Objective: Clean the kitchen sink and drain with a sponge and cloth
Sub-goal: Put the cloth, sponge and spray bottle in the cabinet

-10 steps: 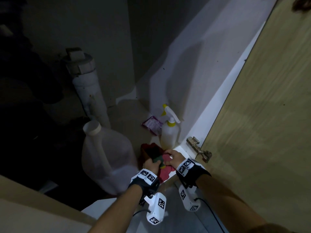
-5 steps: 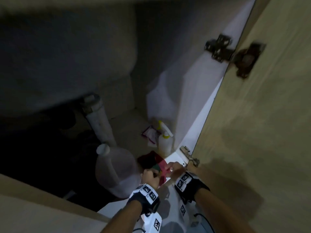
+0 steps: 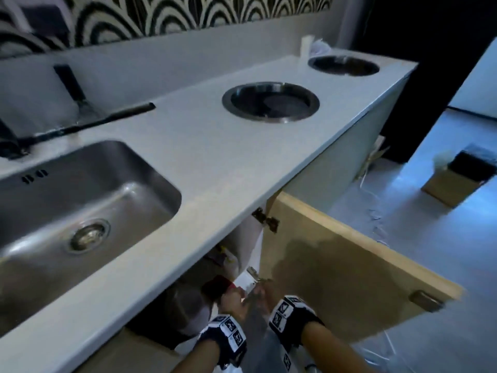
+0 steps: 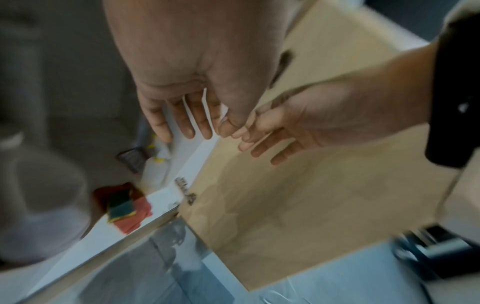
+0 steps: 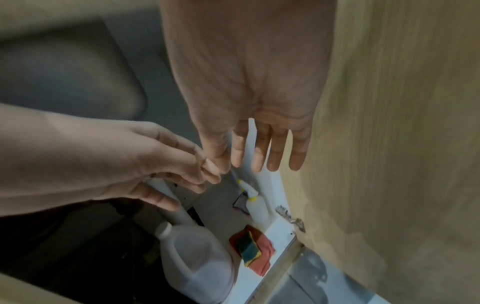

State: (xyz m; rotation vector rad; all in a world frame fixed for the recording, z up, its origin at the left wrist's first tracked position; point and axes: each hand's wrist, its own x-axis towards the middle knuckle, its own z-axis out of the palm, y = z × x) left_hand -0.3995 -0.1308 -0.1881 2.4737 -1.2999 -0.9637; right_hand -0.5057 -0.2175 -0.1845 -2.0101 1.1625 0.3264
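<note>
A green and yellow sponge lies on a red cloth at the front edge of the under-sink cabinet floor; both also show in the left wrist view, the sponge on the cloth. My left hand and right hand hover above them with straight, spread fingers, holding nothing. In the head view the left hand and right hand sit side by side below the counter, by the cloth. The steel sink with its round drain is at the left.
A large translucent jug and a spray bottle stand inside the cabinet. The wooden cabinet door hangs open on my right. The white counter has two round steel-rimmed openings. A box sits on the floor.
Both hands have let go of the sponge and cloth and risen away from them. The head view has swung up from inside the cabinet to the counter and sink.
</note>
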